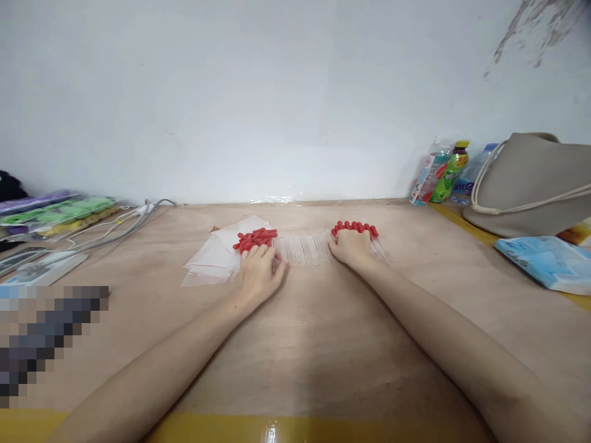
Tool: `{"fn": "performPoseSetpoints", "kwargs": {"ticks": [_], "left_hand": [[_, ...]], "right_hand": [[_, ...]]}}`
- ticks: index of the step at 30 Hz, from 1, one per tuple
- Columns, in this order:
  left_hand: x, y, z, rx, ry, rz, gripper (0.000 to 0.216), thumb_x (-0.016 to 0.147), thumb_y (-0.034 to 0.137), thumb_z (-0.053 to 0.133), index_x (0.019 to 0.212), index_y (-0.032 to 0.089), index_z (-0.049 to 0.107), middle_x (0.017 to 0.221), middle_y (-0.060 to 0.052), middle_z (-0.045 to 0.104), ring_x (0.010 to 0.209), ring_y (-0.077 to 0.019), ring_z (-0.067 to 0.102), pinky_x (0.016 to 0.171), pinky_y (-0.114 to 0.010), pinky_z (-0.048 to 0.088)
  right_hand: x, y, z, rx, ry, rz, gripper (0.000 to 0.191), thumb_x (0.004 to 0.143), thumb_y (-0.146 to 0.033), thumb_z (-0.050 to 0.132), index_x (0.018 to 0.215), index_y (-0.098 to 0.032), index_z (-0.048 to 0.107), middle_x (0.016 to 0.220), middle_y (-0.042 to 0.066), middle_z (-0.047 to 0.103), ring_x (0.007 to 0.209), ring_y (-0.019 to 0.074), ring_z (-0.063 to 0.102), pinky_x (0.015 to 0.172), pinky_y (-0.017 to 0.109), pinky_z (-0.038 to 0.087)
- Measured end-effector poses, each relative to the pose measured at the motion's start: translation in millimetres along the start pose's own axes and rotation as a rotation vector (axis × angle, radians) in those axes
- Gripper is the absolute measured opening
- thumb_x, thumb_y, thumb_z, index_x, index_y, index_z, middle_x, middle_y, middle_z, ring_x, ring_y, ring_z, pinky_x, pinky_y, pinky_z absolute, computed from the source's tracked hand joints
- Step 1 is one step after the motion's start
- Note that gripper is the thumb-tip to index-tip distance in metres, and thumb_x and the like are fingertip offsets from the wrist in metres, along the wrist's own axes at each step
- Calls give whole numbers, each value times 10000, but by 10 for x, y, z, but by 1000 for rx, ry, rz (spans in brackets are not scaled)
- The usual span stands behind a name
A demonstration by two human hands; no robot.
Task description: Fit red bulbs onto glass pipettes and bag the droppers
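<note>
My left hand (259, 271) rests with curled fingers at the near edge of a pile of red caps (255, 239). Its fingertips are partly hidden, so what they hold cannot be made out. A row of thin clear tubes (302, 248) lies side by side between my two hands. Over the right end of this row, my right hand (353, 245) is closed, knuckles up, hiding whatever its fingers grip. Beyond and beside it, several red caps (354, 226) sit in a line on the far ends of clear tubes (379, 249).
Clear plastic bags (215, 252) lie left of the pile. Farther left are cables (133, 221), a white power strip (50, 267) and packed green rolls (76, 211). At right stand bottles (450, 175), a grey-beige bag (535, 178) and a blue packet (549, 261). A wall closes the back.
</note>
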State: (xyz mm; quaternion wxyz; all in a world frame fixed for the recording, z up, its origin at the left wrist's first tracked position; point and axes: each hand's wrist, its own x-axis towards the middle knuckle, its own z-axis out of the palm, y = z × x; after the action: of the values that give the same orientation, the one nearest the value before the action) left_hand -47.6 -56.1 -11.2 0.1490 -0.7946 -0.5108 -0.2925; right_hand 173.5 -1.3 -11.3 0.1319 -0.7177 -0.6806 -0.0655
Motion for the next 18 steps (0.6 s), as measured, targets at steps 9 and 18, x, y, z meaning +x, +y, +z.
{"fn": "performPoseSetpoints", "kwargs": {"ticks": [9, 18], "left_hand": [[83, -217, -20, 333, -43, 50, 238, 781, 366, 498, 690, 163, 583, 783, -118, 570, 806, -268, 482, 700, -406, 315], [71, -208, -9, 317, 1, 98, 198, 791, 232, 439, 662, 162, 571, 746, -115, 545, 816, -268, 461, 690, -417, 303]], "right_hand": [[-56, -71, 11, -15, 39, -3, 251, 816, -213, 415, 719, -94, 613, 715, 154, 628, 668, 231, 568, 706, 383, 248], [-491, 71, 114, 129, 409, -178, 241, 881, -278, 345, 814, -132, 525, 797, 110, 600, 758, 231, 517, 701, 346, 247]]}}
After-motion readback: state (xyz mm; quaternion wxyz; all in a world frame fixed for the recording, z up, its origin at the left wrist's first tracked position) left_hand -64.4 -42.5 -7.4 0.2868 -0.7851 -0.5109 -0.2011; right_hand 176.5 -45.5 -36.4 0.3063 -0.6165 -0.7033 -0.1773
